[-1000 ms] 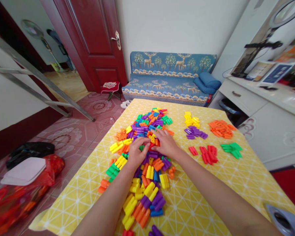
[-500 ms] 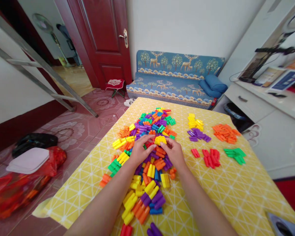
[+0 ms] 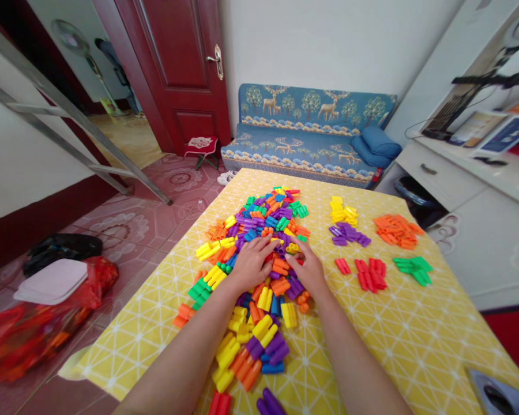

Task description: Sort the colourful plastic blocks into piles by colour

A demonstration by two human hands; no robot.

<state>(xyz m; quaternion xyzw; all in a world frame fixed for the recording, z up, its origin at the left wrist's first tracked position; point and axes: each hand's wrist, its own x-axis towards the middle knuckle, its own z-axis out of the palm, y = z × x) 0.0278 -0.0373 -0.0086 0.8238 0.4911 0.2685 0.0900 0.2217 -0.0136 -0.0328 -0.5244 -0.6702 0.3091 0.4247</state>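
Observation:
Both hands are over a long heap of colourful plastic pieces (image 3: 264, 298) on a yellow patterned tablecloth (image 3: 328, 340). My left hand (image 3: 253, 262) rests on the middle of the heap, palm down with its fingers bent over the pieces; what lies beneath them is hidden. My right hand (image 3: 305, 265) is beside a small yellow piece (image 3: 292, 248), its thumb and fingers around that piece. Right of the heap lie separate groups: yellow (image 3: 343, 212), purple (image 3: 349, 234), orange (image 3: 398, 231), red (image 3: 371, 275) and green (image 3: 413, 269).
A blue sofa (image 3: 303, 135) stands beyond the table's far edge. At the right is a white cabinet (image 3: 471, 202). A grey object (image 3: 497, 395) lies on the near right corner. Bags (image 3: 64, 253) are on the floor at left, near a metal ladder (image 3: 86, 135).
The yellow piece formerly held up between both hands is no longer seen there. My left hand has turned palm down onto the heap, and my right hand has lowered slightly.

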